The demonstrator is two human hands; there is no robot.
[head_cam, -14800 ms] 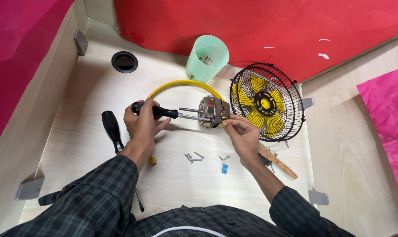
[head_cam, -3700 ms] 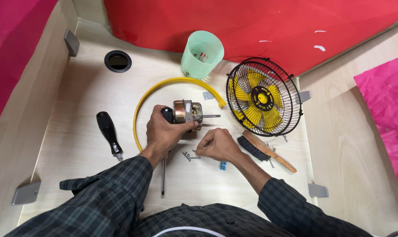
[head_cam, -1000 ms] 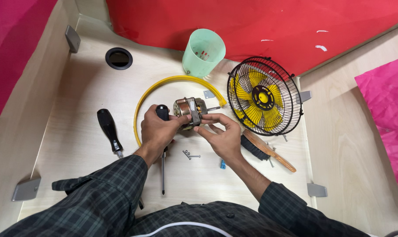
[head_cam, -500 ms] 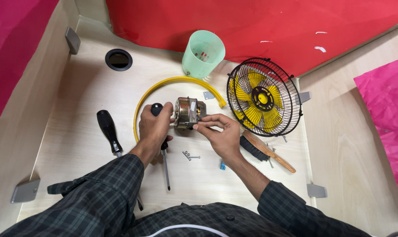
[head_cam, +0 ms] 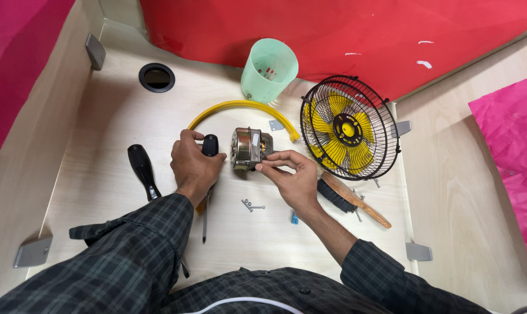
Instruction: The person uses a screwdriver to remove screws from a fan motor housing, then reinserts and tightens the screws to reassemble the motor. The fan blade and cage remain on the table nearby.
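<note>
Now the left hand (head_cam: pixel 191 166) grips a screwdriver (head_cam: pixel 208 174) beside the motor (head_cam: pixel 247 149), right hand (head_cam: pixel 292 177) pinching its edge; loose screws (head_cam: pixel 251 204) below the motor could get lost.

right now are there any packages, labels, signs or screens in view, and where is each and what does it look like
No screens, signs or packages in view.
Mint green plastic cup: far side of the desk, lying tilted with its mouth toward the camera; small red and white marks show inside it, possibly a label, too small to tell.
Red panel: behind the desk, with a few small white marks at its right; no sign.
</note>
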